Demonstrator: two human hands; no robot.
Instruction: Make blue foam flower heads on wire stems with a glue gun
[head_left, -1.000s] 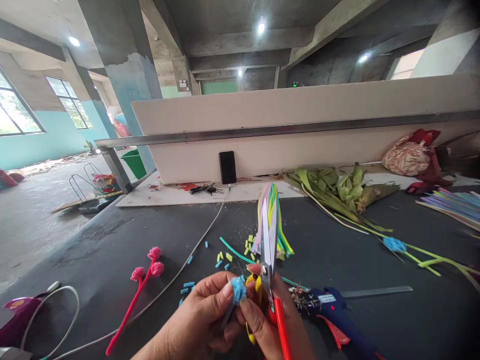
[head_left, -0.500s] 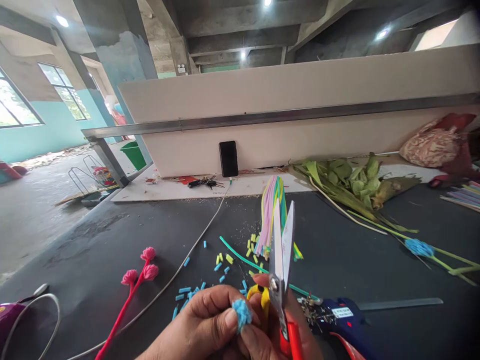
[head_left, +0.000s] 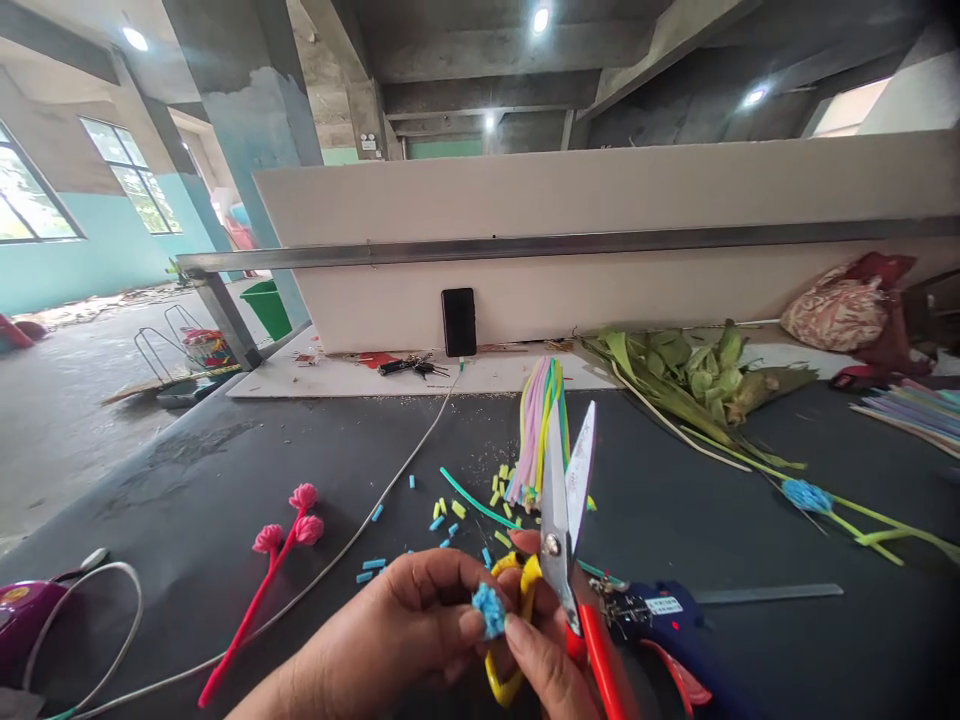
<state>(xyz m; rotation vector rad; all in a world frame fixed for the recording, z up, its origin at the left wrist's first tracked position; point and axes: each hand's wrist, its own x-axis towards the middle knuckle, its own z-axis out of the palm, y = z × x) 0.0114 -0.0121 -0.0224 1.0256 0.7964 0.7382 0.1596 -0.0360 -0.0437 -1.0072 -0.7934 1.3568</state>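
Between the fingertips of my left hand (head_left: 409, 625) is a small fluffy blue piece (head_left: 489, 610), pinched by thumb and forefinger. My right hand (head_left: 551, 665) touches its right side with the thumb and also holds scissors (head_left: 555, 545), blades pointing up and parted, red handles in the palm. A yellow-handled tool (head_left: 504, 680) hangs in the right hand's fingers too; its far end is hidden. Short blue pieces (head_left: 373, 564) and yellow pieces (head_left: 458, 509) lie on the dark table beyond the hands, beside a bundle of pastel fuzzy stems (head_left: 536, 430).
A pink flower stem (head_left: 251, 620) and a white cable (head_left: 360, 530) lie at left. A phone (head_left: 459, 322) leans on the back board near keys (head_left: 414, 367). Green leaves (head_left: 675, 375), a blue-flowered stem (head_left: 808, 495) and a dark blue tool (head_left: 675, 615) are at right.
The camera view has shifted slightly. The yellow handles now show more fully below the scissors, and my right thumb has come up against the blue piece's right side.
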